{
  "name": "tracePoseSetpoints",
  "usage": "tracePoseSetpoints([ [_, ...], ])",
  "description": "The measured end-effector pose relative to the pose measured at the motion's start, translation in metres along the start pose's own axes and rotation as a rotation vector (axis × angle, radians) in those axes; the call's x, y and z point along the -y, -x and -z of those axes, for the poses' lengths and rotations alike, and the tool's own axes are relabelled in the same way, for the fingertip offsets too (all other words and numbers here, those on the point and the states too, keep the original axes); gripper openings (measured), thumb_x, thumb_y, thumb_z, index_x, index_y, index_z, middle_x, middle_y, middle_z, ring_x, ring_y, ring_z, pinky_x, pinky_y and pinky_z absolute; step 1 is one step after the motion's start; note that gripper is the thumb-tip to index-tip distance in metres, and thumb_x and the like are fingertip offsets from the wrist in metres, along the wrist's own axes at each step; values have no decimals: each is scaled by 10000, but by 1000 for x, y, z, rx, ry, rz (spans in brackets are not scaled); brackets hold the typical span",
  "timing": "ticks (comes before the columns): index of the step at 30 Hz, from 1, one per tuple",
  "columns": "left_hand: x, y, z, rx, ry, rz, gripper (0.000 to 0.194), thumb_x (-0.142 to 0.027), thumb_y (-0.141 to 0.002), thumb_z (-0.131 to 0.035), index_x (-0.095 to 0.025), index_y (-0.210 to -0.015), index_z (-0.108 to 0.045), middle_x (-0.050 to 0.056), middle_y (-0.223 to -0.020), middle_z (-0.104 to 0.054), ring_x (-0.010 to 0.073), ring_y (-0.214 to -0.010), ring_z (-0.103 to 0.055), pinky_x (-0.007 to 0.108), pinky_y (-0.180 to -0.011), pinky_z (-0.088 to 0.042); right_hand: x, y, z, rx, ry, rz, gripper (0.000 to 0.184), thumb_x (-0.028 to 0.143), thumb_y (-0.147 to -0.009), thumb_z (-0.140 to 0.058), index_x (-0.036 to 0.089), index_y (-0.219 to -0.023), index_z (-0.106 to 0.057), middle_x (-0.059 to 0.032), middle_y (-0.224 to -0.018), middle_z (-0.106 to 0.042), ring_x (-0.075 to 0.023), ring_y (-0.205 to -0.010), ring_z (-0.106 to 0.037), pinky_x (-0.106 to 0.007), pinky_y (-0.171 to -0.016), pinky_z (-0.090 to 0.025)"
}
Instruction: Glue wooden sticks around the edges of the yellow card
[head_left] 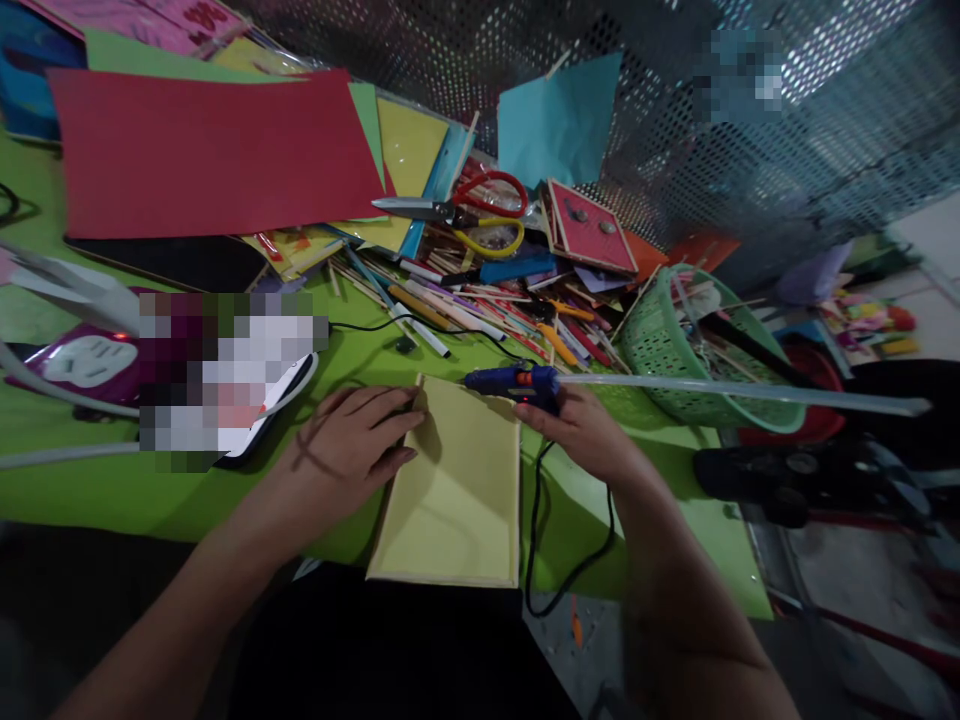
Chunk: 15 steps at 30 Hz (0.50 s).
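Note:
A yellow rectangular panel [457,490] with thin strips along its edges lies in front of me, its near end at the table's edge. My left hand [360,430] holds the panel's upper left side, fingertips and thumb at the border. In my right hand [581,425] is a blue hot glue gun [499,381], gripped by the handle. Its nozzle points left, over the panel's far edge. A long clear glue stick [750,390] sticks out of its back to the right. The black cord [534,560] loops down beside the panel.
Scissors [450,212], pens and thin sticks are piled behind the panel. Red card [217,150] lies at the back left. A green basket [660,340] stands right, below the glue stick. Left are a phone [289,385], partly blurred, and a purple power strip [90,355].

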<state>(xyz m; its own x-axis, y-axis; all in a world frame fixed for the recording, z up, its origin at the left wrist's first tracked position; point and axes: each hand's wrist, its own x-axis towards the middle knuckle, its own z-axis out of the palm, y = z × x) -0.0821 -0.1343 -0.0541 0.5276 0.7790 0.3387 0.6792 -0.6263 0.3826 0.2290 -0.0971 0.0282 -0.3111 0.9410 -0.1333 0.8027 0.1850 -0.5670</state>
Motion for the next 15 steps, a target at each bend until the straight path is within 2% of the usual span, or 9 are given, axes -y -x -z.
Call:
tracePoseSetpoints([
  [8,1,1,-2,4,2,19,332,-283,-1042,-546,-258,-1343,-684,70,-1456,-681,299,-1309,-637,529,-1168,-420,-5,1,-4,-9,-213,-41,388,524,-917,-684,194,-1081,-805,-67,-995,-791,-257,-931,-704,-396,-889,-562],
  [15,3,1,-3,-2,10,8,331,-286,-1040,-552,-264,-1340,-690,74,-1443,-689,294,-1290,-646,515,-1162,-421,-5,0,-5,5,-205,-55,384,525,-919,-692,187,-1053,-814,-56,-970,-788,-259,-920,-701,-377,-886,-556],
])
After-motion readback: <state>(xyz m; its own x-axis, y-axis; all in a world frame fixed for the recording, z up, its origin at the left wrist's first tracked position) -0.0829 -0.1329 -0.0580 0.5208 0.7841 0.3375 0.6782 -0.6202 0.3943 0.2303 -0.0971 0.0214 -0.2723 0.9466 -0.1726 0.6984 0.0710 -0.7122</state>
